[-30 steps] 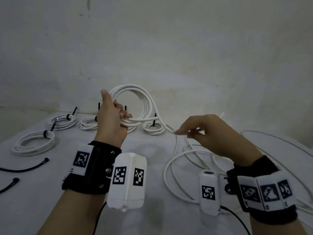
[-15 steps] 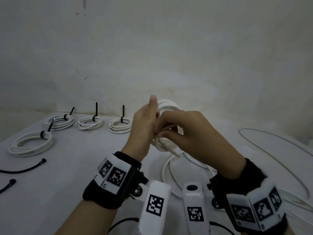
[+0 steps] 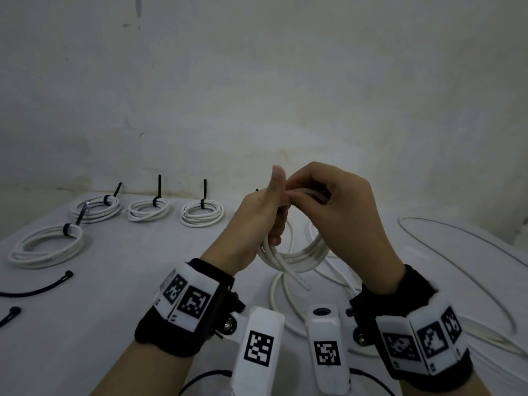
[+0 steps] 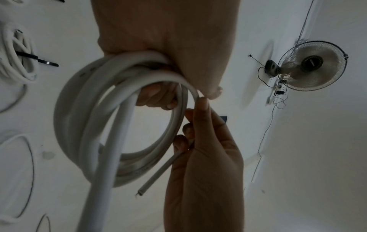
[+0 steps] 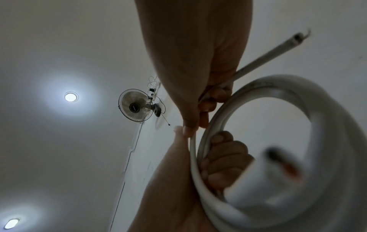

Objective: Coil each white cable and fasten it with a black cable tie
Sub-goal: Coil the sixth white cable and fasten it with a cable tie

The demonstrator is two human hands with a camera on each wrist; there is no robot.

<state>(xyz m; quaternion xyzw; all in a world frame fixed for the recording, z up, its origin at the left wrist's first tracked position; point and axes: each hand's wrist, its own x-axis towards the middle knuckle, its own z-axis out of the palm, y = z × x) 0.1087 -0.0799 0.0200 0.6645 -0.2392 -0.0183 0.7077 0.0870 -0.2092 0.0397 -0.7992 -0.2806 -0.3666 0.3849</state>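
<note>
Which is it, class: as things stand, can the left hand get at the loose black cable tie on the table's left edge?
Probably not yet. The left hand grips the unfastened white cable coil. The loose black cable tie lies unobstructed, but grabbing it means passing the coil to the right hand.

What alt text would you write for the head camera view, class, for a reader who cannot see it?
Two hands meet above a white table: the left hand grips a coiled white cable while the right hand pinches its top strand. Four tied coils lie at left, two loose black cable ties nearer, and uncoiled cable sprawls at right.
</note>
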